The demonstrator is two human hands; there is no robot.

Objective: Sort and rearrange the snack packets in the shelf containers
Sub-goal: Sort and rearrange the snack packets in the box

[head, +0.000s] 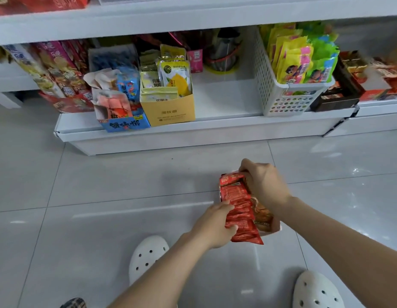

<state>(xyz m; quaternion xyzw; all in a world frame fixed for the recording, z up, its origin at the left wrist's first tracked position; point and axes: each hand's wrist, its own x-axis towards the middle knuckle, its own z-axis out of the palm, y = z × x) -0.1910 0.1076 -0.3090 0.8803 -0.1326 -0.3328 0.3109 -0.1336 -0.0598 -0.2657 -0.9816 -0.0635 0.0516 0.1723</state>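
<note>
Holding red packets [239,210] in a small box [269,227] above the floor tiles [104,185]: left hand [215,225] grasps the packets' side, right hand [264,181] grips the box's far end. Behind, on the shelf [224,101]: blue box [124,123], tan carton [168,112], white basket [279,96] of yellow and green packets [299,63].

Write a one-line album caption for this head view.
Both hands, left and right, grip red snack packets before the shelf.

I see a white shelf [226,101] carrying a blue carton [126,124], yellow carton [170,112] and white basket [282,98] along its front edge.
</note>
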